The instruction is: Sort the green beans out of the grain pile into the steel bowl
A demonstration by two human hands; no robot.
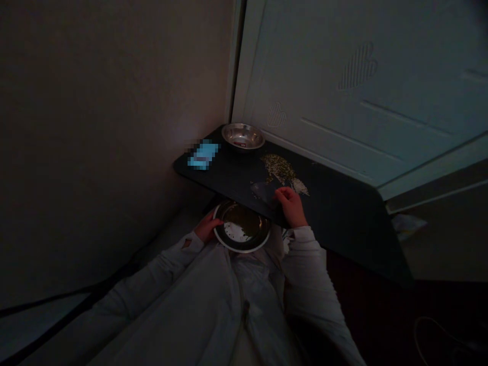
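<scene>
My left hand [208, 227] grips the left rim of a steel bowl [241, 230] held just under the near edge of a small black table [343, 203]. Some pale grains lie in the bowl's bottom. My right hand [292, 206] rests on the table edge above the bowl, fingers curled together beside a pile of small grains [282, 170] spread over the tabletop. What the right fingers hold, if anything, is too dark to see.
A second steel bowl [243, 136] stands at the table's far corner, against a pale door [362, 86]. A lit phone [203, 154] lies at the table's left end beside the wall. Dark cables run over the floor at left.
</scene>
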